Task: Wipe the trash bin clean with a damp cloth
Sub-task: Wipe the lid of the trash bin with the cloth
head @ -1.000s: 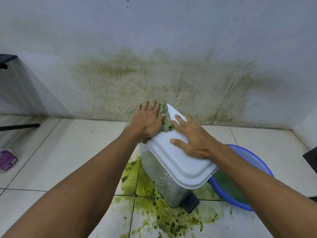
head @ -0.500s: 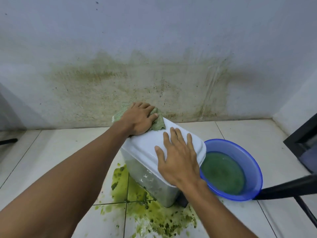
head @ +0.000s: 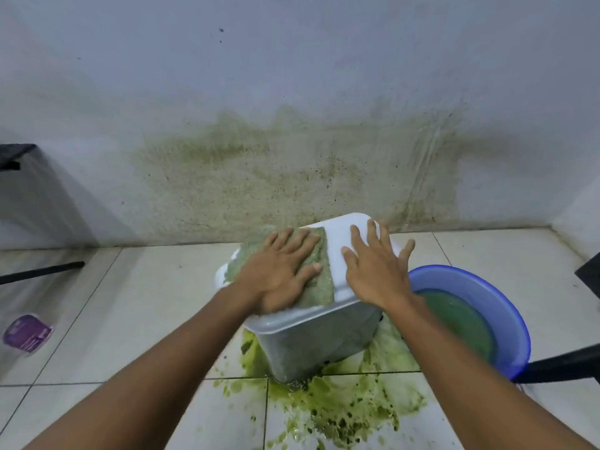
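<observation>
A small trash bin with a white lid (head: 337, 241) and a dirty grey body (head: 311, 349) stands on the tiled floor near the wall. A green-stained cloth (head: 319, 287) lies flat on the left half of the lid. My left hand (head: 279, 271) presses on the cloth with straight, spread fingers. My right hand (head: 376, 267) rests flat on the bare right half of the lid, fingers spread.
A green slime puddle (head: 337, 414) spreads over the tiles in front of the bin. A blue basin (head: 506, 306) of green water stands to the right, touching a black bar (head: 565, 365). The wall (head: 292, 167) behind is stained green. A purple packet (head: 26, 332) lies at left.
My left hand with the cloth has slid from the lid's far left corner toward its front. My right hand has moved farther up the lid. The bin's near side has turned.
</observation>
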`<state>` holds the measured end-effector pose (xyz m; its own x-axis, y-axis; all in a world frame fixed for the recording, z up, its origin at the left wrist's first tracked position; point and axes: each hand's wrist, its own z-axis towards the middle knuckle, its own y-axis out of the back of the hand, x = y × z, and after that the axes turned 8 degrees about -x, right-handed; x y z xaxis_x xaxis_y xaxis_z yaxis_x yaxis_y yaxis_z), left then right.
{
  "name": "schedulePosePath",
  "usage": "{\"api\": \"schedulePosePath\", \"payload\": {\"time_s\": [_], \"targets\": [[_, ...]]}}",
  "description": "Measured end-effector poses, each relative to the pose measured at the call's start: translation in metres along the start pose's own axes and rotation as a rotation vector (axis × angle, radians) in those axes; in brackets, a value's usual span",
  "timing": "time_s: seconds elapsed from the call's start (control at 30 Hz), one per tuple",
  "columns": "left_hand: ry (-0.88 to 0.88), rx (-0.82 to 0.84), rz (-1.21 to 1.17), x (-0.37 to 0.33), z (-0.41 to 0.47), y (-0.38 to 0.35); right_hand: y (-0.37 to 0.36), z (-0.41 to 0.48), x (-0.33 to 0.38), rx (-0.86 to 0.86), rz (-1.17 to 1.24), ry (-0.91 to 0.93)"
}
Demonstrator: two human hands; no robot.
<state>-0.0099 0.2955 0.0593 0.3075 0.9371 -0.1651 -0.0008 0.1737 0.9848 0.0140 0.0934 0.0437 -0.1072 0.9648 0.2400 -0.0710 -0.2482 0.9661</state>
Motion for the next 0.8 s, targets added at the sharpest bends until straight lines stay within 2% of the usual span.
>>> {"api": "schedulePosePath", "payload": {"time_s": [0.17, 0.33, 0.47, 0.6, 0.7, 0.8], "targets": [[0.234, 0.027, -0.004, 0.024, 0.035, 0.005, -0.005, -0.005, 0.001, -0.058, 0.069, 0.001], [0.307, 0.007, -0.051, -0.003, 0.021, 0.003, 0.005, 0.024, -0.022, -0.035, 0.035, 0.121], [0.274, 0.005, -0.078, -0.033, -0.015, -0.005, 0.015, 0.048, -0.022, 0.013, -0.104, 0.009], [0.172, -0.022, -0.082, -0.054, -0.042, -0.008, 0.006, 0.023, 0.013, 0.040, 0.109, -0.107], [0.071, -0.018, -0.129, -0.035, -0.046, -0.003, -0.002, 0.012, 0.018, -0.009, 0.136, -0.081], [0.140, 0.013, -0.365, -0.010, -0.019, 0.002, -0.002, 0.016, 0.013, 0.045, 0.110, -0.025]]}}
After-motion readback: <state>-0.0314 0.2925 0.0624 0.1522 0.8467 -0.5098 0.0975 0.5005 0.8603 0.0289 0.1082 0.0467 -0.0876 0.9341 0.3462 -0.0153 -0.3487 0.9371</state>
